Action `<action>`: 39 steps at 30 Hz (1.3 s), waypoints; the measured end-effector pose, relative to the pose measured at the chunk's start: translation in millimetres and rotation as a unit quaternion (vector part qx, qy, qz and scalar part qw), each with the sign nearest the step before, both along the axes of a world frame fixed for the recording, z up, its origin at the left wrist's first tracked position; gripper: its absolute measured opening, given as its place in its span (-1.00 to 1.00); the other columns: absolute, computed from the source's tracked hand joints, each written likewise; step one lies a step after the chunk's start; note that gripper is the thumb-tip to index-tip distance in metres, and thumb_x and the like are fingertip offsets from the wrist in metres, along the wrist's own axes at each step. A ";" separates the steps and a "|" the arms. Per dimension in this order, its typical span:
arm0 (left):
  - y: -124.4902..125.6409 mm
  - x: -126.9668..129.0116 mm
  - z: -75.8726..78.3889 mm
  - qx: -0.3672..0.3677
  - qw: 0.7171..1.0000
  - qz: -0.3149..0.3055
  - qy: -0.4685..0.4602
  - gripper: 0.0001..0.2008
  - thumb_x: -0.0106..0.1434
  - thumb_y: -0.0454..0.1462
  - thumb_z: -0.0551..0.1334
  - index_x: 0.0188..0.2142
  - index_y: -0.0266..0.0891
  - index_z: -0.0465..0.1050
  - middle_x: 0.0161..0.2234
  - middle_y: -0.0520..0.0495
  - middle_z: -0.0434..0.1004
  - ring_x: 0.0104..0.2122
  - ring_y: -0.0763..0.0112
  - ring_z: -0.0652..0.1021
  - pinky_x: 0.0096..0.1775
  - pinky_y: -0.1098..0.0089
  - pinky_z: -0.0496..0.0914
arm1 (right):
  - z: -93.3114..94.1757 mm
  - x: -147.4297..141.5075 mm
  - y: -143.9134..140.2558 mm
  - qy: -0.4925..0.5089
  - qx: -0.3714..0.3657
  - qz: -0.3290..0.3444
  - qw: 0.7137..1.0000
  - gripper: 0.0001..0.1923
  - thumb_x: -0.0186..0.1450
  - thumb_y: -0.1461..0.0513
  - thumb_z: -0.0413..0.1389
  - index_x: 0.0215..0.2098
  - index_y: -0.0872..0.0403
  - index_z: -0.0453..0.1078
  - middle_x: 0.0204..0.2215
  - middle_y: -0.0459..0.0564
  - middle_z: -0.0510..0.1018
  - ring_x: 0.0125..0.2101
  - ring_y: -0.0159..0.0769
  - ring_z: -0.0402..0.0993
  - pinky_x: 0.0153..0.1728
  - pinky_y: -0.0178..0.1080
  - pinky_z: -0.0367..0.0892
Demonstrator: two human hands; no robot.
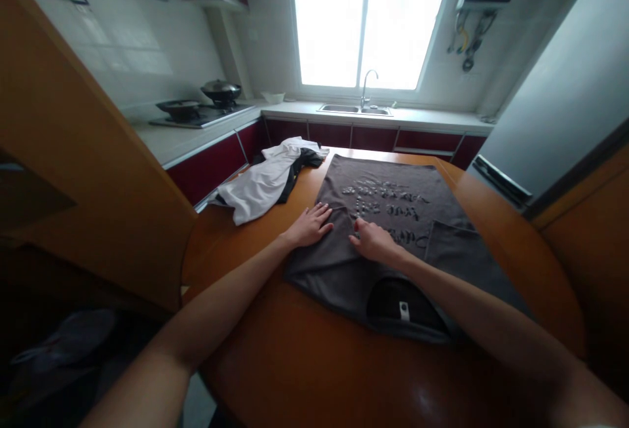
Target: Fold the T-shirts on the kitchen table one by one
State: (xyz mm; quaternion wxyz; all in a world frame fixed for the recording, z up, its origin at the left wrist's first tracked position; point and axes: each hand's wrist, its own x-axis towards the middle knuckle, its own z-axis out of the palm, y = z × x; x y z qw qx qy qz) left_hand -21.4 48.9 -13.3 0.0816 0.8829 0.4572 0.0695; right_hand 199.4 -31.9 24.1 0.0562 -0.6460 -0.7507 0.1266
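A dark grey T-shirt (339, 257) is spread on the table, its neckline and small white label towards me. Dark, shiny lettering runs across its front, and its right sleeve lies out to the side. My left hand (312, 226) rests flat on the shirt's left edge with its fingers spread. Further in, by the lettering, my right hand (376, 242) has its fingers curled down onto the cloth, where small creases show at the fingertips. Part of the lettering is hidden behind this hand and forearm.
White and black garments (265, 182) lie heaped at the table's far left. The round-edged wooden table (275, 343) stands before a counter with a sink (339, 109) and a stove bearing pans (221, 92). A fridge (555, 80) is on the right, a wooden panel (93, 146) on the left.
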 end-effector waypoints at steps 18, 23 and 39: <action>-8.9 19.6 14.3 0.075 0.996 -0.052 -0.019 -0.41 0.51 -0.04 -0.11 0.41 -0.24 0.11 0.44 -0.19 0.02 0.43 0.18 0.03 0.38 0.06 -0.03 | -6.1 9.9 -17.7 0.039 0.008 0.021 0.999 -0.72 0.40 0.08 0.08 0.01 0.00 0.43 -0.18 0.07 0.64 -0.17 -0.14 0.58 -0.26 -0.27 0.27; -13.7 33.6 -3.1 0.018 0.997 -0.077 0.013 -0.26 0.47 0.13 -0.11 0.45 -0.26 -0.01 0.47 -0.23 -0.16 0.45 0.11 -0.06 0.38 0.00 -0.11 | -9.9 6.8 -22.5 0.015 0.046 -0.011 0.999 -0.71 0.47 0.08 -0.05 0.03 -0.01 0.39 -0.17 0.10 0.66 -0.15 -0.08 0.62 -0.25 -0.24 0.29; -5.2 31.5 -11.2 0.042 0.997 -0.062 0.035 -0.24 0.44 0.17 -0.10 0.46 -0.19 0.01 0.47 -0.16 -0.15 0.44 -0.01 -0.08 0.37 -0.06 -0.05 | -12.7 10.8 -23.2 0.047 0.065 -0.001 0.997 -0.70 0.43 0.10 0.00 0.07 -0.02 0.35 -0.07 0.08 0.65 -0.06 -0.08 0.60 -0.14 -0.20 0.35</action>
